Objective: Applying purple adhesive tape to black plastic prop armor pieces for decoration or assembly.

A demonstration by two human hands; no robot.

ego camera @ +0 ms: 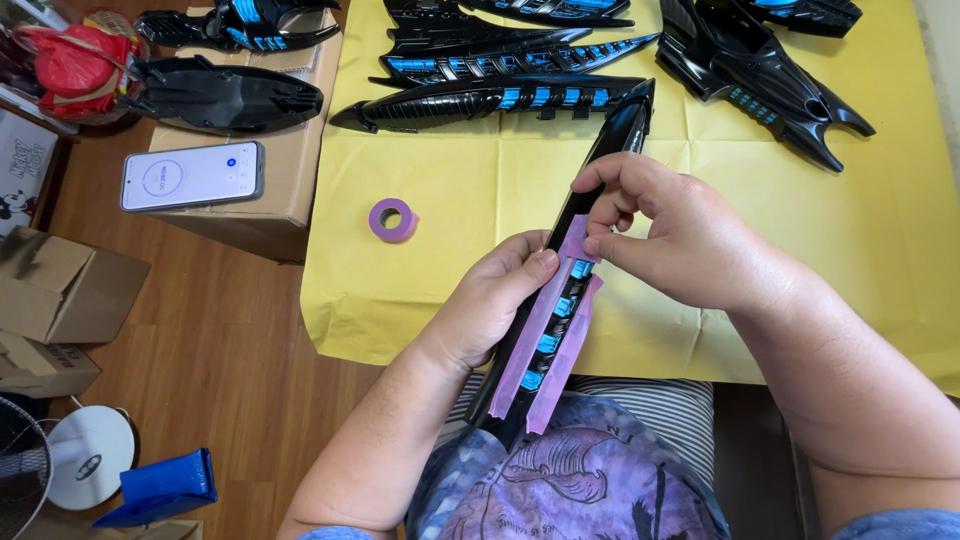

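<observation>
The right hand (680, 235) pinches the top end of a purple tape strip (545, 320) between thumb and forefinger, pressing it onto a long black plastic panel (600, 170) with blue inserts. The left hand (495, 300) is clenched around the panel from the left, its thumb lying on the tape just below the right fingers (600, 245). Two strips of the tape run down the panel on either side of the blue inserts, the lower ends reaching close to the person's lap. The panel is tilted, its lower end against the purple printed shirt (590, 480), its upper tip over the edge of the counter (450, 200), which is covered in yellow paper. A roll of purple tape (393, 220) lies flat on the yellow paper, left of the hands and apart from them. Further up the counter lie several more black panels with blue inserts (500, 95). To the left, a cardboard box (290, 160) carries a phone (193, 176) with its screen lit, and two more black parts. On the wooden floor (220, 340) stand smaller boxes, a white fan and a blue bag
</observation>
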